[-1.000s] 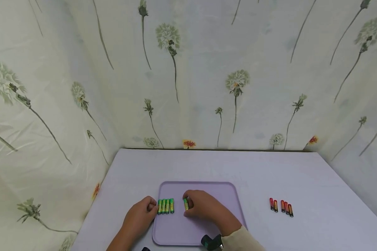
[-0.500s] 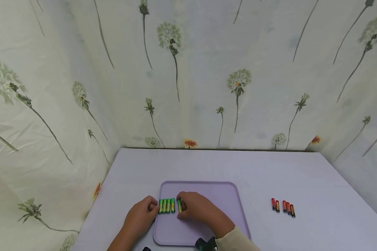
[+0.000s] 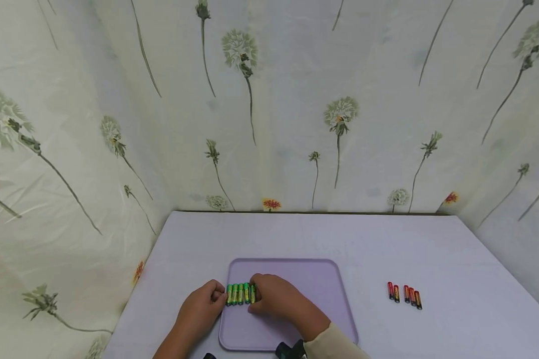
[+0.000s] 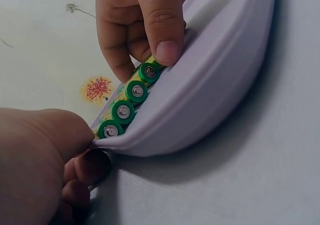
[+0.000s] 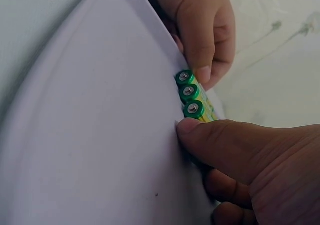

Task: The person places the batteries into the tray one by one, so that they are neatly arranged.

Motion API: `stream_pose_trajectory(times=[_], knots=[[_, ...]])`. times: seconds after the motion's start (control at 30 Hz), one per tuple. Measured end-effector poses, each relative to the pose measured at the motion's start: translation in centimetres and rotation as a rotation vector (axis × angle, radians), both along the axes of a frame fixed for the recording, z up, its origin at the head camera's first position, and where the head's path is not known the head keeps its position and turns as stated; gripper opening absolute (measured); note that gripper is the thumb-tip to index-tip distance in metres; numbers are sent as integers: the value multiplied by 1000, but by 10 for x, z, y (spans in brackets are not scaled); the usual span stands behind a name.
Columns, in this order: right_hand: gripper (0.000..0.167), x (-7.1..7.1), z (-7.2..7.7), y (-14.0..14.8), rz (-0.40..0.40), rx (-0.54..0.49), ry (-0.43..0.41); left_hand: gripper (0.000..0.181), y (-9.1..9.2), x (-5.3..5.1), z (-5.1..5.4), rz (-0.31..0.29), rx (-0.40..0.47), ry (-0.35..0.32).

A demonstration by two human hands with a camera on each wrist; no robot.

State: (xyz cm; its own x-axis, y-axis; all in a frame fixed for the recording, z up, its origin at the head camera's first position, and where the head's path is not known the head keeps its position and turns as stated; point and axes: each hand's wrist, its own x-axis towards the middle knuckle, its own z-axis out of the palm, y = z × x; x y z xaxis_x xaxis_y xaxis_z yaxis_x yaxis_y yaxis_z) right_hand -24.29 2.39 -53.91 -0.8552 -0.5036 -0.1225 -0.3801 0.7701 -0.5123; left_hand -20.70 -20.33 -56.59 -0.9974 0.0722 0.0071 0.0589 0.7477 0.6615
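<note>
Green-and-yellow cylindrical batteries [image 3: 240, 294], five, side by side in one row on the left part of a lilac rounded-corner tray [image 3: 310, 274], lower centre of the head frame; green ends with metal terminals, seen in both wrist views. Left hand [image 3: 200, 306], bare, at the left end of the row: fingers curled, thumb and forefinger pinching the tray's rim just beside the first battery. Right hand [image 3: 280, 299], bare, at the right end: thumb and fingers nearly closed, pinching the rightmost battery [image 3: 253, 293] at its two ends. Beige sleeve [image 3: 334, 344] on the right forearm, a black device [image 3: 292, 350] near its cuff, bottom centre. Red-and-black batteries [image 3: 406, 294], five, in a group of two and a group of three, lower right of the frame. White table [image 3: 197, 244] beneath all. Dandelion-print backdrop [image 3: 287, 99], pale, filling the upper half.
</note>
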Motion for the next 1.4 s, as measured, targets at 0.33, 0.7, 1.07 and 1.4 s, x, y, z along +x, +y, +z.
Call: stream_pose_trajectory(times=[0.33, 0.7, 1.07, 1.4], knots=[[42, -3, 0, -2, 23, 2, 6, 10, -1, 0, 0, 2, 5, -2], [43, -4, -2, -7, 24, 10, 19, 9, -1, 2, -1, 6, 7, 6], [49, -3, -5, -3, 26, -39, 20, 8, -1, 0, -2, 3, 5, 5], [64, -3, -4, 4, 23, -103, -37, 9, -1, -1, -2, 1, 13, -4]])
